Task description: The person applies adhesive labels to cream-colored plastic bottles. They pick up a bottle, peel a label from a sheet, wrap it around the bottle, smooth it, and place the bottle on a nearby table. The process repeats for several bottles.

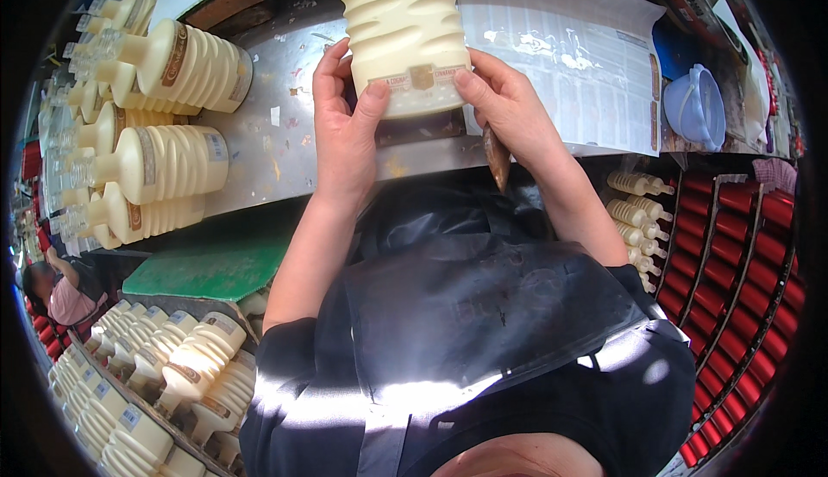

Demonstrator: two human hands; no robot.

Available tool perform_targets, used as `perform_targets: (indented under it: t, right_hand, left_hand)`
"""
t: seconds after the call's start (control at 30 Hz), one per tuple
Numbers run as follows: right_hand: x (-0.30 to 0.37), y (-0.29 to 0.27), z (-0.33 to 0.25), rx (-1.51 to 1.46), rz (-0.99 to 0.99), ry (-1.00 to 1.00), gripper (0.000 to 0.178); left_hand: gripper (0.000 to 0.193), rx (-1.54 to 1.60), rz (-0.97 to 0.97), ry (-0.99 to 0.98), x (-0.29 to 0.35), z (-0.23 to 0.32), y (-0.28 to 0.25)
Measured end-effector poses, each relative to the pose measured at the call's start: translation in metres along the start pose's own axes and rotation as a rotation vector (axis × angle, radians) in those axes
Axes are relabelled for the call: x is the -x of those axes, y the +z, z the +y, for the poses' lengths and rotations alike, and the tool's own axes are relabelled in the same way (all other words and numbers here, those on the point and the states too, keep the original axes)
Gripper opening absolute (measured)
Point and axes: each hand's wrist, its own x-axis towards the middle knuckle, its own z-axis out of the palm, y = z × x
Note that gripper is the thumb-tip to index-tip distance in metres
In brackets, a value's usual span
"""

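Pressing a paper band flat against the base of a ribbed cream bottle (404, 28) lying on the metal bench (276, 132); left hand (345, 132) and right hand (509, 106) clasping its sides, thumbs on the label; next, likely smoothing the ends evenly.

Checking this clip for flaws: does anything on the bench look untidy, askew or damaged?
Mostly orderly. The metal bench is strewn with small paper scraps near the left hand. Both hands, right hand included, press a label band onto the cream ribbed bottle; the band looks level, no spills visible.
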Motion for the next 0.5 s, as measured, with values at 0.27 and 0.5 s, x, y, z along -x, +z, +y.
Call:
perform_targets:
  t: [0.27, 0.5]
  right_hand:
    - [-0.0006, 0.0006, 0.0009, -0.036, 0.000, 0.013, 0.050]
    - [-0.0008, 0.0019, -0.0001, -0.071, 0.006, 0.016, 0.050]
  left_hand:
    - [0.068, 0.013, 0.007, -0.015, 0.0006, 0.0011, 0.0020]
    - [0.067, 0.025, 0.016, -0.016, 0.0008, 0.0007, 0.0028]
